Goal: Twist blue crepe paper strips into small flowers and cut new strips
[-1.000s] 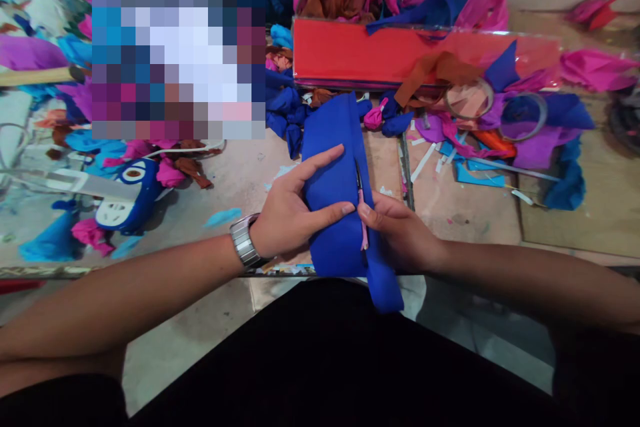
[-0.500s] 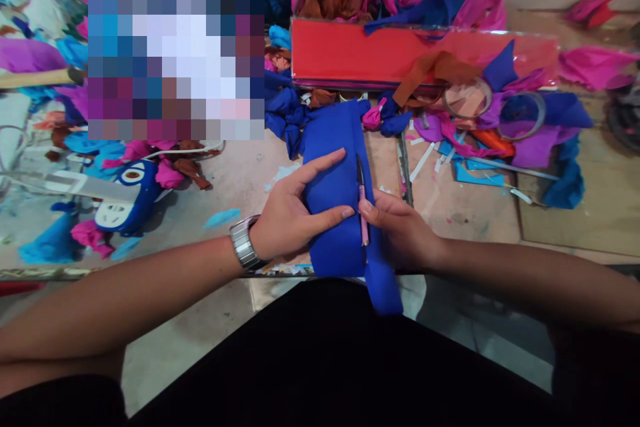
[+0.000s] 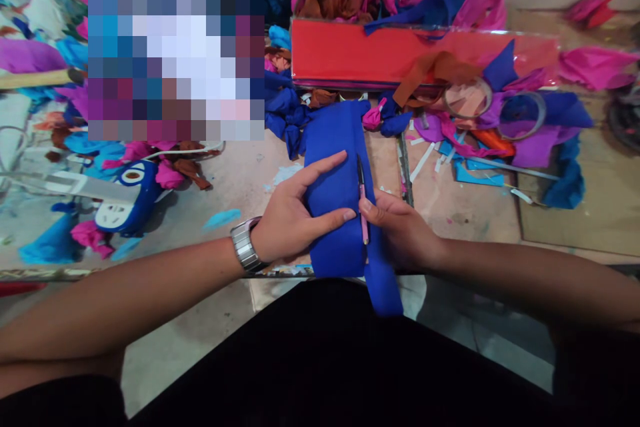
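A blue sheet of crepe-like material (image 3: 333, 187) lies at the table's front edge, with a narrow strip parting from its right side and hanging over the edge. My left hand (image 3: 293, 213) grips the sheet from the left, thumb and index finger spread on top and the other fingers beneath it. In the gap between sheet and strip is a slim blade with a pink handle (image 3: 364, 223). My right hand (image 3: 400, 223) holds this blade under its thumb; its other fingers are mostly hidden behind the strip.
Behind the sheet lies a red pack (image 3: 350, 53) in clear wrap. Two tape rolls (image 3: 537, 117) and coloured scraps are at the right. A blue-and-white device (image 3: 133, 203) with a cable sits at the left. Part of the upper left is pixelated.
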Action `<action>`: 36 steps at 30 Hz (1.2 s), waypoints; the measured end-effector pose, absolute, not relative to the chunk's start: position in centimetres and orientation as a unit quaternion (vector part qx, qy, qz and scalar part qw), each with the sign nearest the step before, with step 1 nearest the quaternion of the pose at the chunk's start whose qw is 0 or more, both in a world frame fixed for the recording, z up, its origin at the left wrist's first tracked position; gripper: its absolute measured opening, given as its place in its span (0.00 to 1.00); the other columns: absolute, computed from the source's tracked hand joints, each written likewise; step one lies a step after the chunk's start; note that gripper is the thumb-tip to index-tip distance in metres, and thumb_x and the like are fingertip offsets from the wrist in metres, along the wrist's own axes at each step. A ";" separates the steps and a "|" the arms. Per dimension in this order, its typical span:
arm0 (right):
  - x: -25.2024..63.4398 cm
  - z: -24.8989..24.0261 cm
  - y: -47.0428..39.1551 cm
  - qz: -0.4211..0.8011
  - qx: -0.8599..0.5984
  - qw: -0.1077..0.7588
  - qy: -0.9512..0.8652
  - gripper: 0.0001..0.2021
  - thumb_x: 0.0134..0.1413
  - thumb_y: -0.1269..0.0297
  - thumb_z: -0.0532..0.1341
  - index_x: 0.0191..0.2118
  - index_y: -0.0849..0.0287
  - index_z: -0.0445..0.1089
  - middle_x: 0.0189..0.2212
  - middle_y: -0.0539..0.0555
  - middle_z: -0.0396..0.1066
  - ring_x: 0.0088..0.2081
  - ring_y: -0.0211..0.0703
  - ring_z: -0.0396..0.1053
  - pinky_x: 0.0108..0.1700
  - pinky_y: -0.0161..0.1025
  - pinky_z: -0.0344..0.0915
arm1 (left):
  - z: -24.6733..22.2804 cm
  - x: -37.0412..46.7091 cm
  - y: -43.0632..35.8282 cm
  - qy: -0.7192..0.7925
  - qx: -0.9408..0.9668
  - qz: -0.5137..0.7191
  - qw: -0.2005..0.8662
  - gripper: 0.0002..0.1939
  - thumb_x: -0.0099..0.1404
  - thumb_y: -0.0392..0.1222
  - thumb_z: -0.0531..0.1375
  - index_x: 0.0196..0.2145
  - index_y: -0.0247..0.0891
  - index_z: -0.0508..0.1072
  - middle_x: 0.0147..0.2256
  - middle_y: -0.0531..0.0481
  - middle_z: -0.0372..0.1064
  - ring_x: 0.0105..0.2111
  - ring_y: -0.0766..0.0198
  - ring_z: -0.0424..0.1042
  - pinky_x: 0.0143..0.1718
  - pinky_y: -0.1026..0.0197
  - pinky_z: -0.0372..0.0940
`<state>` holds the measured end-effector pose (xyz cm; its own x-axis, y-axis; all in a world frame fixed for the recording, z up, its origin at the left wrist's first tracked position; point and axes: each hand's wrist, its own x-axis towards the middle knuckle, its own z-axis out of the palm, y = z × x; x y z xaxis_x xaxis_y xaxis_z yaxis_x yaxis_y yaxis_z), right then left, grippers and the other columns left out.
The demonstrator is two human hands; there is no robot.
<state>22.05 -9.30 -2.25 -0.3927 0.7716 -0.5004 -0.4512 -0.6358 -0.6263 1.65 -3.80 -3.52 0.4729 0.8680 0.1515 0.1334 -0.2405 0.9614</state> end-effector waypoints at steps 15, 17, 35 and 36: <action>21.9 -2.6 -9.3 0.814 -0.390 0.379 -0.203 0.22 0.59 0.52 0.72 0.55 0.52 0.70 0.38 0.51 0.80 0.34 0.42 0.77 0.39 0.42 0.75 | -3.9 1.7 -4.0 0.348 0.682 0.373 0.523 0.43 0.60 0.52 0.75 0.69 0.45 0.68 0.66 0.41 0.70 0.64 0.46 0.72 0.71 0.40 0.63; 22.0 -2.5 -9.3 0.813 -0.391 0.382 -0.202 0.21 0.59 0.52 0.72 0.53 0.52 0.70 0.36 0.50 0.79 0.33 0.41 0.76 0.39 0.40 0.74 | -3.9 1.8 -4.0 0.347 0.682 0.376 0.523 0.43 0.60 0.52 0.75 0.69 0.44 0.68 0.66 0.41 0.69 0.64 0.46 0.72 0.71 0.40 0.63; 22.3 -2.8 -9.6 0.825 -0.368 0.356 -0.239 0.20 0.60 0.52 0.72 0.50 0.55 0.69 0.30 0.46 0.74 0.28 0.37 0.71 0.36 0.36 0.72 | -4.4 1.6 -2.1 0.335 0.646 0.420 0.543 0.33 0.63 0.50 0.73 0.64 0.46 0.74 0.63 0.44 0.73 0.62 0.48 0.74 0.67 0.43 0.69; 22.2 -2.8 -9.6 0.827 -0.365 0.358 -0.234 0.21 0.60 0.52 0.72 0.52 0.55 0.69 0.31 0.46 0.75 0.30 0.37 0.73 0.38 0.38 0.73 | -4.3 1.6 -2.3 0.335 0.645 0.419 0.544 0.34 0.63 0.49 0.74 0.65 0.46 0.73 0.64 0.44 0.72 0.63 0.48 0.73 0.68 0.43 0.69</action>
<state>22.23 -9.60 -2.75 -0.4775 0.7628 -0.4360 -0.4220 -0.6344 -0.6477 1.64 -2.27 -4.33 0.4241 0.8883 0.1762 -0.0247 -0.1831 0.9828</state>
